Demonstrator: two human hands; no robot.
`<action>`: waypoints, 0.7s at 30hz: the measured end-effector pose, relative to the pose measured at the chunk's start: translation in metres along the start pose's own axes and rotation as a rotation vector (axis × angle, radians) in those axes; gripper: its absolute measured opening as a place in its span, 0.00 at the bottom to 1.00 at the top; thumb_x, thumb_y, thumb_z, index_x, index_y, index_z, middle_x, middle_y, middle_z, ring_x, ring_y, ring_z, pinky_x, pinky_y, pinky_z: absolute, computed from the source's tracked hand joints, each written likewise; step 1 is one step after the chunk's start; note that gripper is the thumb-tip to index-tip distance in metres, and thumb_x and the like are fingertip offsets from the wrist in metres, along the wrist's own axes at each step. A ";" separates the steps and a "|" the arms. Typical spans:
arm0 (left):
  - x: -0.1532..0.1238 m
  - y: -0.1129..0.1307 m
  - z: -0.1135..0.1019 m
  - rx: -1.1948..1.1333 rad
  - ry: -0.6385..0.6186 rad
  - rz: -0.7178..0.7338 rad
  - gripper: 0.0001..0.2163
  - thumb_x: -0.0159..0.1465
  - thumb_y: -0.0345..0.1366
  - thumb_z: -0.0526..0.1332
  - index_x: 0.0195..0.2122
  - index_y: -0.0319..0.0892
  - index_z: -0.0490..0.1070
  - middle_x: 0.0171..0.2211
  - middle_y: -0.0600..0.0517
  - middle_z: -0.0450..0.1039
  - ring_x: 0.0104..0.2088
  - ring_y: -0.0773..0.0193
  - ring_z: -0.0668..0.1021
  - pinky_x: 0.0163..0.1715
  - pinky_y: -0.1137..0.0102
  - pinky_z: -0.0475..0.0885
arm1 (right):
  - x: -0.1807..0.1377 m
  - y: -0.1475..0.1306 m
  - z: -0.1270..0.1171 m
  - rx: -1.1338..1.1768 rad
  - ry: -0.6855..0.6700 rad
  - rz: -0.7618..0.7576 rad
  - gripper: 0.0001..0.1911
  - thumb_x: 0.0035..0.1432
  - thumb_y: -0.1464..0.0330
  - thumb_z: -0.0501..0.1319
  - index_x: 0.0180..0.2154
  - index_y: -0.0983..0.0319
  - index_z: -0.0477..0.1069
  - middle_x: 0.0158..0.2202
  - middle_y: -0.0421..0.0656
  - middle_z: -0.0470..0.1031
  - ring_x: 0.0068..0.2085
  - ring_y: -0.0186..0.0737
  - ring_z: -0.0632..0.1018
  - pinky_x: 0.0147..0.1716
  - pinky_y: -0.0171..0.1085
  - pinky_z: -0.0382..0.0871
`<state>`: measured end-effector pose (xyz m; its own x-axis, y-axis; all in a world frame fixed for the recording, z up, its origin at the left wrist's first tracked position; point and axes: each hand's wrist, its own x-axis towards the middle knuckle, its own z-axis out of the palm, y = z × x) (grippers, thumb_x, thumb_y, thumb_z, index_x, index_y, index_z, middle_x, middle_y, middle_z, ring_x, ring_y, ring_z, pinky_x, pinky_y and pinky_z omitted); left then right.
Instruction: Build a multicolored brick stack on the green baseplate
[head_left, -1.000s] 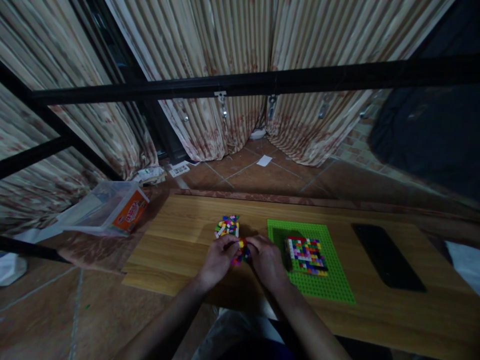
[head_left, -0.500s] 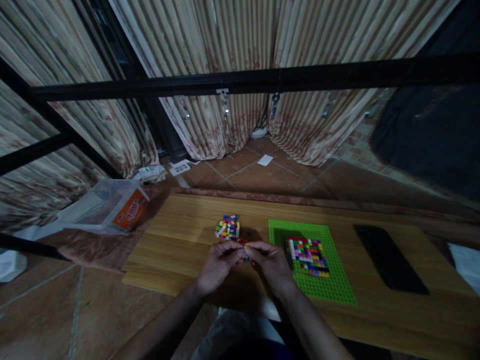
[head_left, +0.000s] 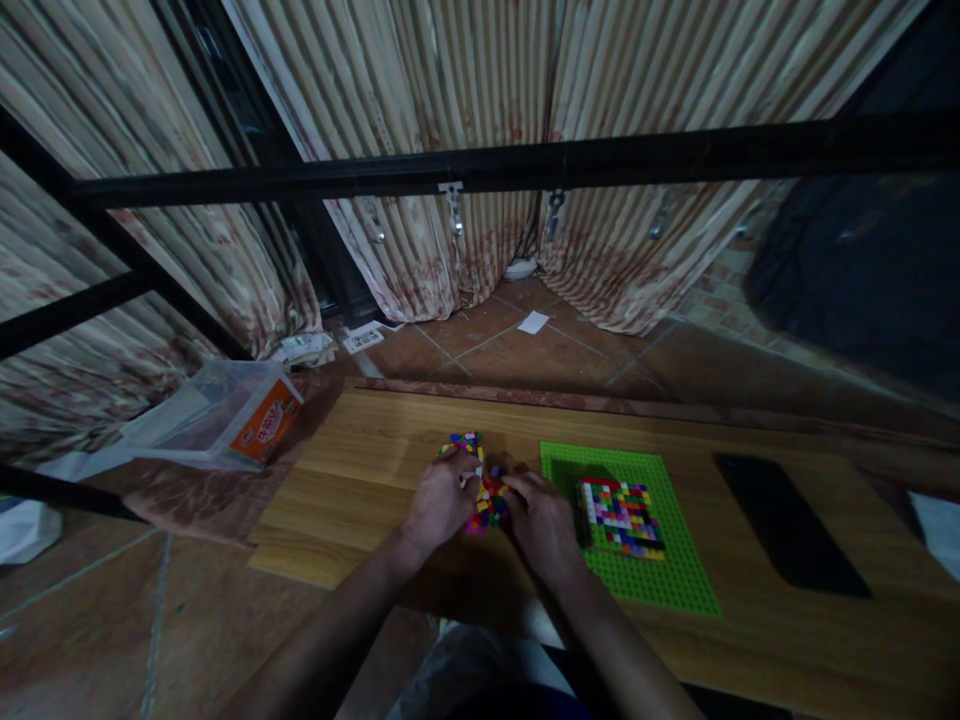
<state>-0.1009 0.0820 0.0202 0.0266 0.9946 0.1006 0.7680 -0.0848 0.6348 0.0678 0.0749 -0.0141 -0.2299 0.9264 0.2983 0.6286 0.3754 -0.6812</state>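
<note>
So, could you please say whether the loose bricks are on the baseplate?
Off: the loose bricks lie on the table, left of the baseplate.

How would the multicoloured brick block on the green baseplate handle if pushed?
The brick block would probably move as one stiff piece, given the tight rows across its top. Low and broad, it seems unlikely to tip. It might drag the studded green baseplate beneath it, though whether they're joined isn't clear.

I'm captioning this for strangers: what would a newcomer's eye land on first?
Probably the bright green baseplate beside the right hand, bearing a multicoloured brick block. Then loose bricks on the wooden table, between that hand and the left hand. Left of the table, the orange label on the clear bin stands out.
</note>
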 end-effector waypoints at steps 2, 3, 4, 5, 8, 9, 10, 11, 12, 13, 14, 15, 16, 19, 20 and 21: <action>0.013 -0.006 -0.006 0.077 0.025 0.026 0.14 0.59 0.28 0.55 0.43 0.44 0.75 0.42 0.48 0.75 0.41 0.62 0.76 0.44 0.69 0.69 | -0.004 0.001 -0.002 0.017 0.021 0.002 0.13 0.62 0.74 0.54 0.39 0.60 0.76 0.39 0.45 0.78 0.41 0.42 0.78 0.43 0.38 0.69; 0.020 -0.010 -0.008 0.128 0.036 0.038 0.15 0.59 0.28 0.55 0.45 0.44 0.75 0.43 0.47 0.75 0.43 0.60 0.75 0.47 0.68 0.69 | -0.006 0.002 -0.003 0.030 0.026 0.006 0.13 0.62 0.74 0.54 0.39 0.59 0.76 0.38 0.45 0.78 0.41 0.42 0.78 0.43 0.38 0.70; 0.027 -0.014 -0.011 0.180 0.027 0.047 0.16 0.58 0.27 0.55 0.46 0.44 0.74 0.43 0.47 0.74 0.45 0.59 0.75 0.49 0.67 0.68 | -0.007 0.002 -0.004 0.044 0.028 0.010 0.12 0.62 0.73 0.54 0.38 0.59 0.76 0.38 0.45 0.78 0.40 0.42 0.78 0.43 0.38 0.70; 0.035 -0.017 -0.013 0.226 0.011 0.055 0.17 0.57 0.27 0.56 0.46 0.42 0.75 0.44 0.45 0.74 0.46 0.57 0.75 0.50 0.66 0.68 | -0.009 0.002 -0.005 0.058 0.026 0.014 0.12 0.62 0.73 0.54 0.38 0.59 0.76 0.38 0.45 0.78 0.40 0.42 0.78 0.43 0.38 0.70; 0.051 -0.025 -0.016 0.299 -0.073 0.096 0.17 0.54 0.26 0.58 0.45 0.40 0.76 0.43 0.43 0.75 0.49 0.54 0.74 0.54 0.63 0.66 | -0.013 0.003 -0.005 0.091 0.021 0.030 0.12 0.62 0.73 0.54 0.38 0.59 0.76 0.38 0.45 0.78 0.40 0.41 0.78 0.43 0.39 0.70; 0.055 -0.027 -0.016 0.305 -0.099 0.109 0.17 0.54 0.26 0.58 0.44 0.40 0.76 0.43 0.43 0.75 0.50 0.54 0.73 0.55 0.63 0.65 | -0.014 0.003 -0.005 0.100 0.019 0.034 0.12 0.62 0.73 0.54 0.38 0.59 0.76 0.39 0.45 0.78 0.40 0.41 0.78 0.43 0.38 0.71; 0.057 -0.028 -0.016 0.306 -0.118 0.117 0.17 0.53 0.26 0.58 0.44 0.40 0.76 0.42 0.43 0.76 0.50 0.54 0.73 0.55 0.63 0.64 | -0.015 0.002 -0.005 0.110 0.020 0.037 0.12 0.62 0.73 0.54 0.37 0.59 0.76 0.39 0.45 0.78 0.40 0.41 0.78 0.43 0.38 0.71; 0.059 -0.029 -0.015 0.307 -0.130 0.119 0.17 0.53 0.25 0.58 0.43 0.39 0.76 0.42 0.43 0.76 0.50 0.53 0.73 0.56 0.62 0.64 | -0.015 0.002 -0.005 0.120 0.021 0.039 0.12 0.62 0.74 0.54 0.37 0.59 0.76 0.39 0.45 0.78 0.40 0.41 0.78 0.43 0.38 0.71; 0.060 -0.029 -0.014 0.309 -0.134 0.115 0.17 0.53 0.25 0.58 0.43 0.39 0.77 0.42 0.43 0.76 0.50 0.53 0.74 0.56 0.62 0.64 | -0.016 0.002 -0.006 0.131 0.023 0.040 0.12 0.62 0.74 0.54 0.37 0.60 0.76 0.39 0.45 0.78 0.40 0.41 0.78 0.43 0.38 0.71; 0.061 -0.030 -0.014 0.312 -0.135 0.108 0.16 0.53 0.26 0.59 0.42 0.38 0.77 0.42 0.42 0.75 0.50 0.53 0.74 0.55 0.62 0.64 | -0.016 0.002 -0.006 0.141 0.024 0.040 0.12 0.61 0.74 0.54 0.37 0.60 0.76 0.39 0.45 0.78 0.40 0.41 0.78 0.42 0.38 0.71; 0.061 -0.030 -0.013 0.315 -0.138 0.101 0.14 0.53 0.26 0.59 0.41 0.38 0.77 0.42 0.42 0.75 0.49 0.53 0.74 0.55 0.62 0.65 | -0.017 0.002 -0.007 0.150 0.026 0.041 0.12 0.61 0.73 0.54 0.37 0.60 0.76 0.39 0.45 0.78 0.40 0.41 0.78 0.42 0.38 0.71; 0.061 -0.030 -0.013 0.319 -0.141 0.093 0.13 0.54 0.27 0.60 0.40 0.38 0.77 0.42 0.42 0.75 0.48 0.53 0.74 0.54 0.62 0.65 | -0.017 0.001 -0.008 0.158 0.030 0.045 0.12 0.61 0.73 0.54 0.37 0.60 0.76 0.38 0.45 0.78 0.40 0.41 0.78 0.42 0.38 0.72; 0.062 -0.031 -0.013 0.323 -0.143 0.084 0.12 0.54 0.28 0.60 0.39 0.38 0.77 0.41 0.42 0.74 0.48 0.53 0.74 0.54 0.63 0.66 | -0.018 0.001 -0.008 0.166 0.034 0.049 0.12 0.61 0.73 0.54 0.37 0.60 0.76 0.38 0.45 0.78 0.40 0.41 0.78 0.42 0.38 0.72; 0.062 -0.033 -0.014 0.334 -0.138 0.060 0.09 0.55 0.29 0.61 0.37 0.41 0.76 0.41 0.44 0.74 0.46 0.55 0.74 0.51 0.64 0.67 | -0.019 0.002 -0.010 0.191 0.045 0.060 0.11 0.61 0.73 0.55 0.37 0.59 0.76 0.38 0.45 0.78 0.40 0.41 0.79 0.41 0.38 0.72; 0.062 -0.033 -0.014 0.336 -0.137 0.057 0.09 0.55 0.29 0.61 0.36 0.41 0.76 0.41 0.44 0.74 0.45 0.55 0.74 0.51 0.64 0.67 | -0.019 0.002 -0.010 0.200 0.048 0.062 0.11 0.61 0.73 0.55 0.37 0.59 0.76 0.39 0.45 0.78 0.40 0.41 0.79 0.41 0.38 0.72; 0.062 -0.033 -0.014 0.336 -0.139 0.060 0.08 0.54 0.29 0.61 0.36 0.41 0.76 0.40 0.44 0.73 0.45 0.56 0.74 0.51 0.65 0.67 | -0.019 0.002 -0.010 0.207 0.049 0.062 0.11 0.61 0.73 0.55 0.37 0.59 0.76 0.39 0.45 0.78 0.40 0.41 0.79 0.41 0.38 0.73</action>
<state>-0.1339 0.1458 0.0160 0.1467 0.9891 0.0104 0.9292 -0.1414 0.3415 0.0808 0.0574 -0.0146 -0.1556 0.9472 0.2803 0.4730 0.3206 -0.8206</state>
